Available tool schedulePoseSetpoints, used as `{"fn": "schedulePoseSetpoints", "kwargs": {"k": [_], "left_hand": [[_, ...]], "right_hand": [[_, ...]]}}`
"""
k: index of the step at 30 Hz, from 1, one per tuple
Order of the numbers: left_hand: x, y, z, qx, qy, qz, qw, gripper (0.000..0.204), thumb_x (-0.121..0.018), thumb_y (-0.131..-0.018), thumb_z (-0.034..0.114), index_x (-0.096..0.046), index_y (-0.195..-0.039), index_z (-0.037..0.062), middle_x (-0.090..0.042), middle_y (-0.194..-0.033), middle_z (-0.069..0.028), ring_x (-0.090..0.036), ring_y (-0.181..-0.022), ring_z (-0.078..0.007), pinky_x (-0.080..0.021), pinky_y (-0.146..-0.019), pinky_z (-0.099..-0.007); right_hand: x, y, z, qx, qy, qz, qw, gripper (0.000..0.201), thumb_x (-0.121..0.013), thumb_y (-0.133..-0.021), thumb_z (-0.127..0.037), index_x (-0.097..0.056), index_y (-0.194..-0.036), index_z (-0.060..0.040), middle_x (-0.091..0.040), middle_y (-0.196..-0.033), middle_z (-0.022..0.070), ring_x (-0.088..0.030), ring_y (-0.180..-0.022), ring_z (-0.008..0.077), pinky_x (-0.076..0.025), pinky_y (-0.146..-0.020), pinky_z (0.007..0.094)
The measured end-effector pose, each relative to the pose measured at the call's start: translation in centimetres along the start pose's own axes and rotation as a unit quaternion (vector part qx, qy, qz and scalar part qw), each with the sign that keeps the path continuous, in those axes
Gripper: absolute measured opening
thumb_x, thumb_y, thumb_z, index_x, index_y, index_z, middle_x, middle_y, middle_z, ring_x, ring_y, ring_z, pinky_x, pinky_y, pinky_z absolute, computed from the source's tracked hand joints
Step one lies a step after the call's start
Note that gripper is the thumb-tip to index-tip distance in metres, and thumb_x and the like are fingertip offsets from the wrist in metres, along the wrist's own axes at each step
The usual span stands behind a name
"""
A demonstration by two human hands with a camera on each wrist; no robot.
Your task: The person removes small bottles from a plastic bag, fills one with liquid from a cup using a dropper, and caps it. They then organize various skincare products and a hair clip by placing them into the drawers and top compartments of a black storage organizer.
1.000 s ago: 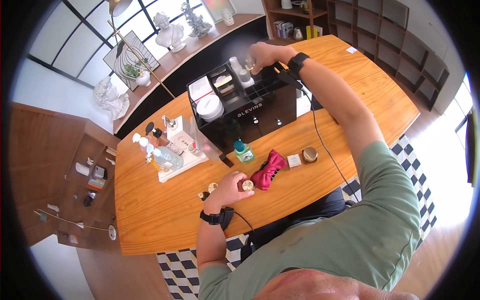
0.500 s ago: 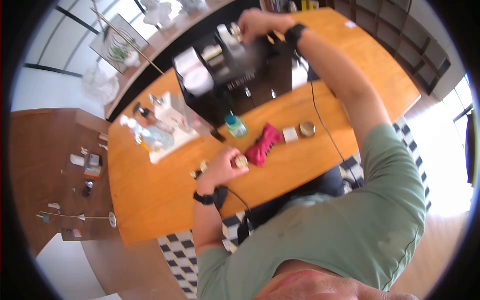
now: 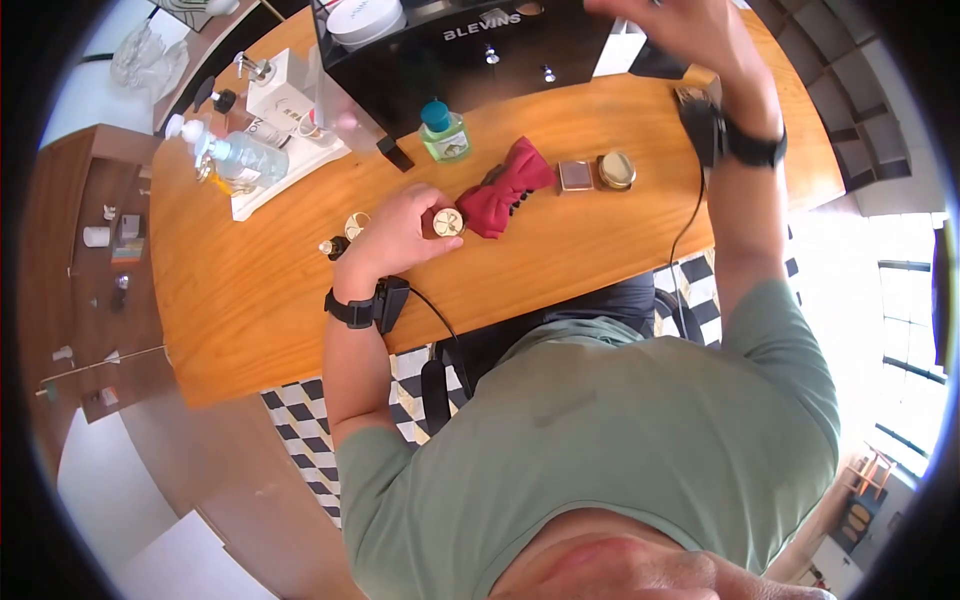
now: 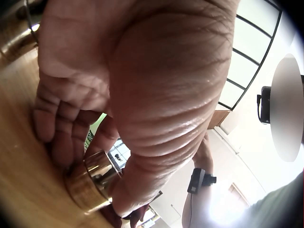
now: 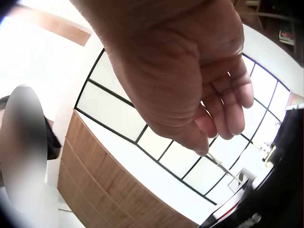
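My left hand (image 3: pixel 395 235) pinches a small round gold container (image 3: pixel 448 222) between thumb and fingers, on the wooden table. In the left wrist view this gold container (image 4: pixel 90 183) is a shiny cylinder at the thumb tip. A crimson bow (image 3: pixel 505 190) lies right beside it. Raised by the right front of the black organizer (image 3: pixel 430 75), my right hand (image 3: pixel 690 40) holds nothing. The right wrist view shows that right hand (image 5: pixel 190 80) with its fingers loosely bent in the air, the organizer's dark edge to its lower right.
A green bottle with a teal cap (image 3: pixel 444 132) stands before the organizer. To the right lie a square compact (image 3: pixel 576 176) and a round jar (image 3: pixel 617 170). Pump bottles (image 3: pixel 250 155) stand on a white tray (image 3: pixel 290 185) at left. Small gold pieces (image 3: pixel 355 224) sit by the left wrist.
My right hand has left the organizer's top, where it was at a small gold-topped item, and has come back toward me. The left hand keeps the gold container. The head view has tilted down.
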State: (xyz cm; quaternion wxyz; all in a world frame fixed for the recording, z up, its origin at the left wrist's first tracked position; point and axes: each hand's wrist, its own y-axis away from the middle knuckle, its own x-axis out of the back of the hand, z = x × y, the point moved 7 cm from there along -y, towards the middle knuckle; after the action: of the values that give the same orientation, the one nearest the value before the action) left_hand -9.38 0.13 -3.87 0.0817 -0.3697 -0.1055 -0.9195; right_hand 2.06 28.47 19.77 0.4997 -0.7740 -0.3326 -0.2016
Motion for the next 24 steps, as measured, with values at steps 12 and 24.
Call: {"fn": "schedulePoseSetpoints", "kwargs": {"k": [12,24], "left_hand": [[0.0,0.1,0.1,-0.013,-0.008,-0.003,1.0,0.037,-0.084,-0.078,0.021,-0.067,-0.105,0.002,-0.065,-0.101,-0.0165,-0.064,-0.098,-0.0357,-0.052,-0.085,-0.0428],[-0.2,0.0,0.0,0.011,0.019,-0.008,1.0,0.039,-0.086,-0.078,0.019,-0.067,-0.105,-0.0017,-0.066,-0.1,-0.0146,-0.066,-0.092,-0.0318,-0.053,-0.081,-0.039]], "right_hand": [[-9.5,13.7,-1.6,-0.007,-0.007,-0.352,0.936,0.045,-0.081,-0.082,-0.02,-0.069,-0.118,0.0037,-0.07,-0.115,0.021,-0.066,-0.11,0.041,-0.054,-0.094,0.0451],[-9.1,20.2,4.4,-0.143,0.061,-0.373,0.915,0.048,-0.083,-0.07,-0.012,-0.07,-0.113,0.0033,-0.072,-0.101,0.0172,-0.067,-0.098,0.0376,-0.055,-0.086,0.0421]]}}
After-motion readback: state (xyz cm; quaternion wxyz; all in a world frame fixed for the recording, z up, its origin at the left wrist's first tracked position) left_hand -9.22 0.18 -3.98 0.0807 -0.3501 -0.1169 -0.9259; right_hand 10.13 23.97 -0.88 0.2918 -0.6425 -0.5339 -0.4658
